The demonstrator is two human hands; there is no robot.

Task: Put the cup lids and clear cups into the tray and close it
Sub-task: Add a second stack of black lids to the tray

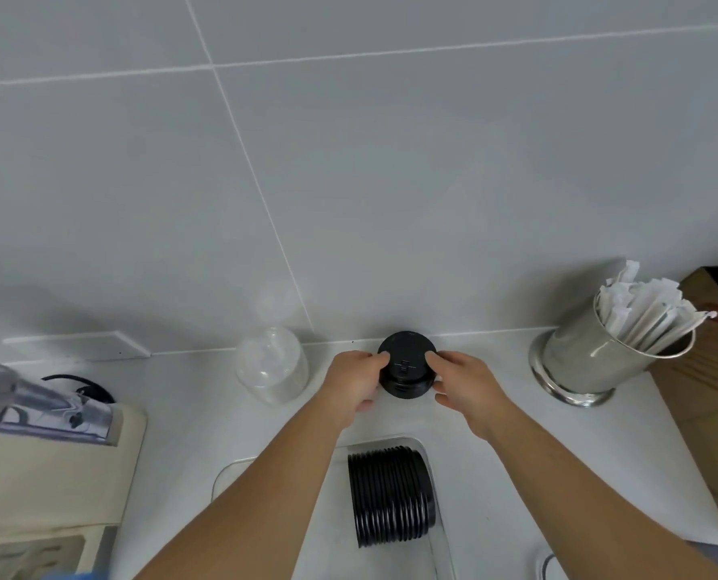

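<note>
Lying nearest, low in the head view, the clear tray (pixel 422 443) is already holding a row of black lids (pixel 390 496) on edge, its axis running left to right. Beyond the tray, against the tiled wall, both hands are closing on a short upright stack of black cup lids (pixel 407 370): the left hand (pixel 351 383) is gripping its left side, the right hand (pixel 461 383) its right side, fingers curled round the rim, forearms reaching out over the tray. So the stack is sitting straight ahead, equally near both hands, and needs bringing back toward the person. Just left of the left hand, the clear cups (pixel 271 364) are standing upside down, untouched. A steel canister (pixel 579 366) is standing well off to the right.
</note>
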